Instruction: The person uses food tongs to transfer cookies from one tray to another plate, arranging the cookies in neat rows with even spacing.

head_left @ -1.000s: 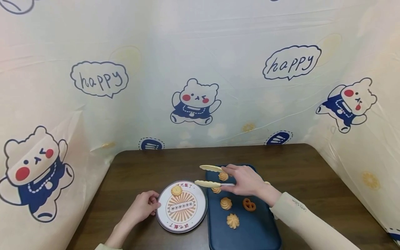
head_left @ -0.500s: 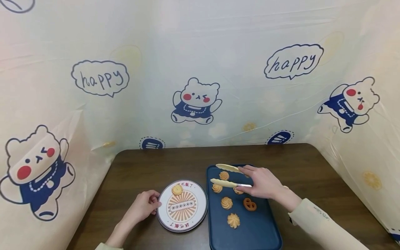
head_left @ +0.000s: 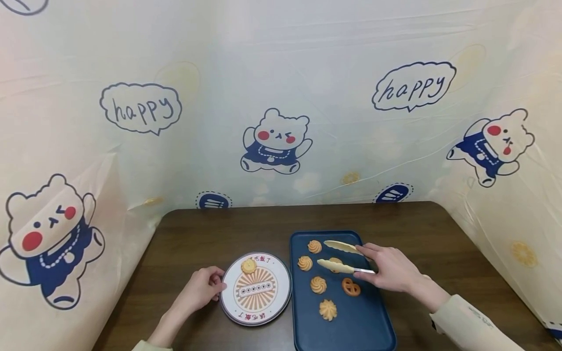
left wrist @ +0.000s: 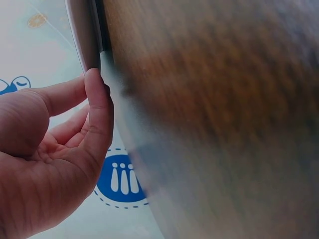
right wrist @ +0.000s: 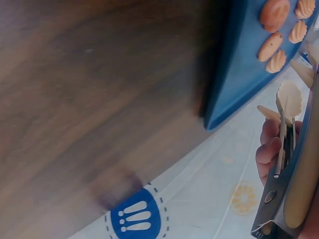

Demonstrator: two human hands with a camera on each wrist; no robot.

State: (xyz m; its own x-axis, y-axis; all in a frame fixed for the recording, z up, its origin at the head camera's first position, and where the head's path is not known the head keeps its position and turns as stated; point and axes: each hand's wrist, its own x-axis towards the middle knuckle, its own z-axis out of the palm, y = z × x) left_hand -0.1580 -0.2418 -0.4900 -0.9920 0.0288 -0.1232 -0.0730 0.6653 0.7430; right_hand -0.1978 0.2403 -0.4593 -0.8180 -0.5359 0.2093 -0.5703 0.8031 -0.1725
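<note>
My left hand (head_left: 202,288) pinches the left rim of a round white plate (head_left: 276,297) with orange rays printed on it; the left wrist view shows thumb and finger at the plate's edge (left wrist: 82,37). One pale round cookie (head_left: 248,266) lies near the plate's far rim. My right hand (head_left: 391,267) holds metal tongs with cream scalloped tips (head_left: 335,265), spread apart over the dark blue tray (head_left: 347,331). Nothing sits between the tips. Their lower arm partly covers a round cookie (head_left: 335,260) on the tray.
On the tray lie several swirl cookies (head_left: 318,284), a star-shaped cookie (head_left: 328,310) and a brown pretzel (head_left: 351,287). Plate and tray stand side by side on a dark wooden table (head_left: 246,229). A printed curtain (head_left: 197,161) hangs behind and along both sides.
My right hand has carried the spread tongs rightward and slightly nearer, from the tray's left edge to its right half. The left hand stays at the plate.
</note>
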